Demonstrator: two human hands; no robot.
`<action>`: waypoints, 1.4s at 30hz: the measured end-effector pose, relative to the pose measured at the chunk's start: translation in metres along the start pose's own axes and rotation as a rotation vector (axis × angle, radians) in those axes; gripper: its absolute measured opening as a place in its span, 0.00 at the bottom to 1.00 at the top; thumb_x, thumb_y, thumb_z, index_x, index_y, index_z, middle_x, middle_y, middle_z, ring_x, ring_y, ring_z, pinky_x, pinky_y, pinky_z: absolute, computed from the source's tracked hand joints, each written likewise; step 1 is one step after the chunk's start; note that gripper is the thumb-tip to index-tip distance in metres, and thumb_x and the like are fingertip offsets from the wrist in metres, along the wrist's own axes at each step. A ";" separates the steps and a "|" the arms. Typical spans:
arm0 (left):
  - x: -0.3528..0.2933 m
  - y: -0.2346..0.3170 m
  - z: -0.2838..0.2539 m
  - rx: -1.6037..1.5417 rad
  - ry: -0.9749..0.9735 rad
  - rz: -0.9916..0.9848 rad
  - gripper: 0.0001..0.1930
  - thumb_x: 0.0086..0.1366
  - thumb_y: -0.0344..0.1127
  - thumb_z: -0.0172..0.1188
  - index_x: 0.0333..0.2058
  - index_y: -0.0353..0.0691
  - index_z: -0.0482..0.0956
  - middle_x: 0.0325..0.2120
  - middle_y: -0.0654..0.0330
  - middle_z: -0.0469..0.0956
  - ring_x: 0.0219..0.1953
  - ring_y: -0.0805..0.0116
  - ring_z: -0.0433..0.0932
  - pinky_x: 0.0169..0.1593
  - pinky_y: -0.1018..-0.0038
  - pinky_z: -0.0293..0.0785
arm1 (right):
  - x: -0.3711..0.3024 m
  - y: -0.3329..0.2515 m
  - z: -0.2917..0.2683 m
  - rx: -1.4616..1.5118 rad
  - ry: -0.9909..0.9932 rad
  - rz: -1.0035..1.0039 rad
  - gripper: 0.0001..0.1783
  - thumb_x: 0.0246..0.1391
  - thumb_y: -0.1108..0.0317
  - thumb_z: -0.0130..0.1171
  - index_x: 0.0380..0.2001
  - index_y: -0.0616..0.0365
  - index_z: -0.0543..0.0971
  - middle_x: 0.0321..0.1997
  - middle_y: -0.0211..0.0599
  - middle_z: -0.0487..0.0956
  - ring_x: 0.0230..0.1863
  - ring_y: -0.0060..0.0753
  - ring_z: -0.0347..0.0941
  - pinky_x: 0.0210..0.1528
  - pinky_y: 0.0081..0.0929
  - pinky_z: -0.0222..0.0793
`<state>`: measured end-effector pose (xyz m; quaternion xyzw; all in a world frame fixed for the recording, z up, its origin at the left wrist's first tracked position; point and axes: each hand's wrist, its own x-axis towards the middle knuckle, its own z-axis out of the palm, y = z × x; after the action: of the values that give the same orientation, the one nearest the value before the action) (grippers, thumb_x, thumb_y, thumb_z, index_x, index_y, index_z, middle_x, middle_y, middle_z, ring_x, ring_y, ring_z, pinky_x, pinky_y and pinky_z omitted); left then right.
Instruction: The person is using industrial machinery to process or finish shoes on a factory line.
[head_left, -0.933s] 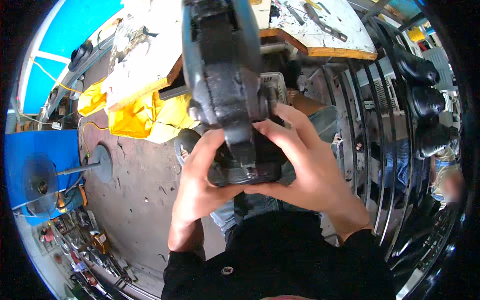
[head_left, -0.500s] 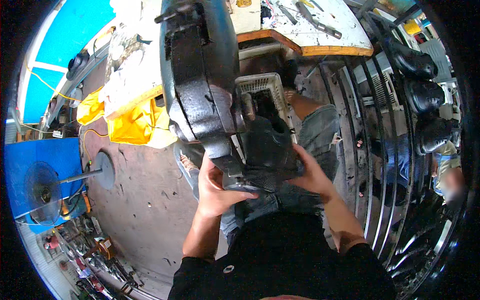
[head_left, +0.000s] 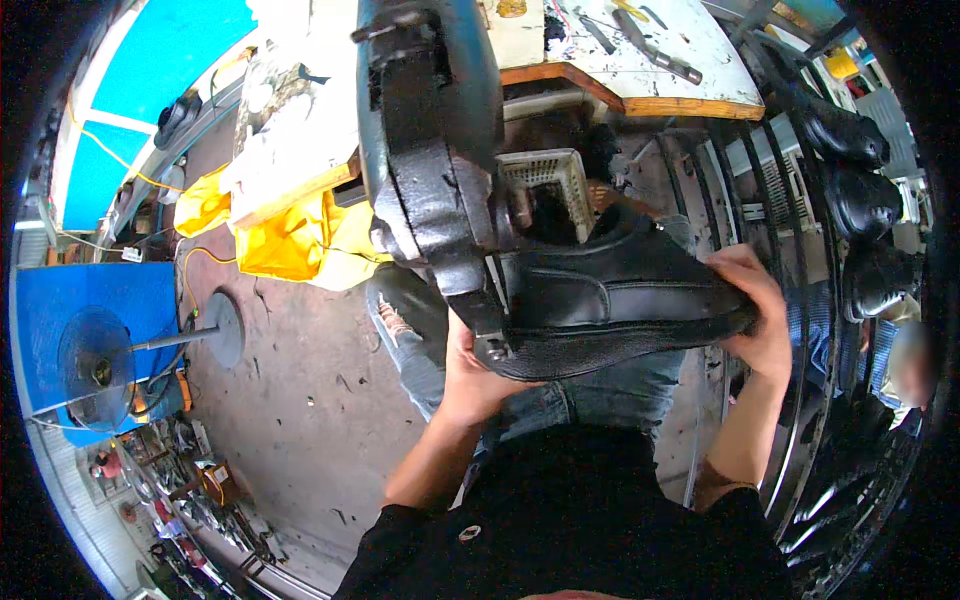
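A black leather shoe (head_left: pixel 640 300) lies sideways in front of me, its lower edge turned toward my body. Its left end meets the narrow working end of a dark, heavy machine head (head_left: pixel 430 170), which hides part of it. My right hand (head_left: pixel 762 315) is wrapped round the shoe's right end, fingers on the far side and thumb underneath. At the left end, my left hand (head_left: pixel 468 380) grips the shoe just below the machine, with its thumb along the lower edge; the machine covers some of its fingers.
Beyond the shoe stands a pale plastic basket (head_left: pixel 575 185) with dark scraps. A white worktable (head_left: pixel 690 95) carries tools; yellow cloth (head_left: pixel 290 245) hangs at the left. Black shoes (head_left: pixel 860 205) sit on a metal rack at right, with a person (head_left: pixel 895 370) behind it. A fan (head_left: pixel 100 370) stands left.
The shoe has swung from pointing away to lying sideways, its right end now out to the right. My right hand has moved right and up with it; my left hand stays by the machine.
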<state>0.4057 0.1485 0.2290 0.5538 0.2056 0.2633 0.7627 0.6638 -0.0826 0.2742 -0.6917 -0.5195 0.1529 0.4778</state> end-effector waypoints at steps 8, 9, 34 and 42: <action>-0.019 0.000 -0.019 -0.347 0.220 -0.351 0.67 0.39 0.15 0.76 0.74 0.47 0.42 0.62 0.59 0.66 0.59 0.65 0.72 0.56 0.68 0.75 | 0.047 -0.046 -0.008 -0.048 -0.075 -0.090 0.46 0.16 0.74 0.77 0.52 0.56 0.80 0.53 0.42 0.80 0.55 0.47 0.74 0.57 0.38 0.69; -0.018 0.005 -0.021 -0.331 0.215 -0.296 0.67 0.40 0.16 0.76 0.74 0.46 0.42 0.64 0.58 0.65 0.61 0.64 0.70 0.59 0.67 0.72 | 0.048 -0.045 -0.003 -0.055 -0.083 -0.099 0.46 0.16 0.74 0.77 0.52 0.56 0.80 0.53 0.42 0.80 0.55 0.47 0.74 0.57 0.38 0.69; -0.004 0.021 -0.010 0.080 0.118 -0.145 0.67 0.34 0.32 0.85 0.72 0.38 0.49 0.64 0.53 0.67 0.62 0.58 0.70 0.65 0.61 0.69 | -0.009 0.035 0.060 0.136 -0.126 0.140 0.50 0.35 0.77 0.73 0.67 0.54 0.68 0.69 0.41 0.69 0.68 0.48 0.65 0.70 0.41 0.58; -0.012 0.012 -0.017 0.063 0.100 -0.010 0.39 0.44 0.17 0.76 0.56 0.40 0.70 0.49 0.61 0.76 0.49 0.69 0.77 0.52 0.67 0.78 | 0.014 0.007 0.006 0.135 0.204 0.011 0.57 0.19 0.74 0.79 0.64 0.60 0.70 0.57 0.46 0.79 0.59 0.45 0.74 0.64 0.42 0.65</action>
<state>0.3842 0.1559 0.2353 0.5628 0.2545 0.2801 0.7349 0.6687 -0.0676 0.2694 -0.6728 -0.4530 0.1191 0.5726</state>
